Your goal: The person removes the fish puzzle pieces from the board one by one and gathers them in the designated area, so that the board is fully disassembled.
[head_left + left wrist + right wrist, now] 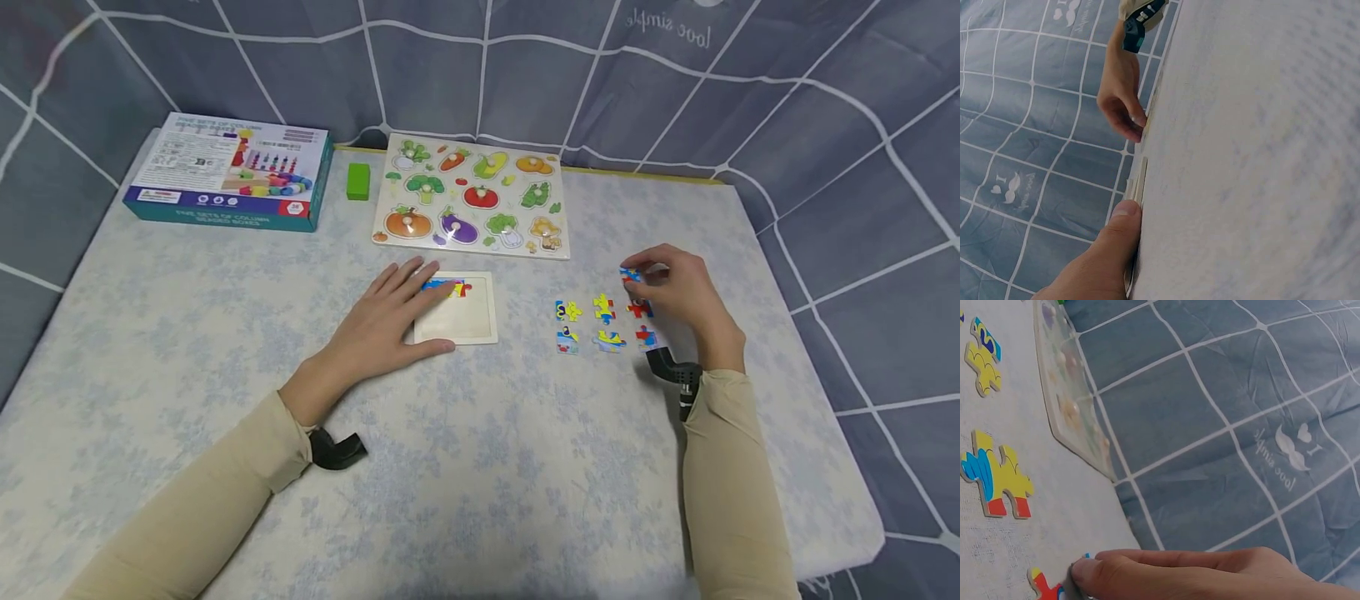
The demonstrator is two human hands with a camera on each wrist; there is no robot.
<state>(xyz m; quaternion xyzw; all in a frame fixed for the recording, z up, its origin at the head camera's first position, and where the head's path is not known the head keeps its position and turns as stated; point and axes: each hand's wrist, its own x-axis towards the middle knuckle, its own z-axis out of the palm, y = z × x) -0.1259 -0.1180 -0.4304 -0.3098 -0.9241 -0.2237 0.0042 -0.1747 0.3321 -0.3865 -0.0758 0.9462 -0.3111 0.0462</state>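
My left hand lies with fingers spread over the left side of a pale wooden puzzle tray. Joined blue, yellow and red pieces show along the tray's top, partly under the fingers. In the left wrist view, the thumb rests by the tray's edge. Over to the right, my right hand pinches a blue and red jigsaw piece between thumb and fingers. Several loose pieces lie in rows beside and below it, among them a yellow one and a red one.
Behind the tray lies a vegetable peg board. A green block stands left of it, and a boxed bead set occupies the back left corner. A grey checked curtain hangs along the table's far edge.
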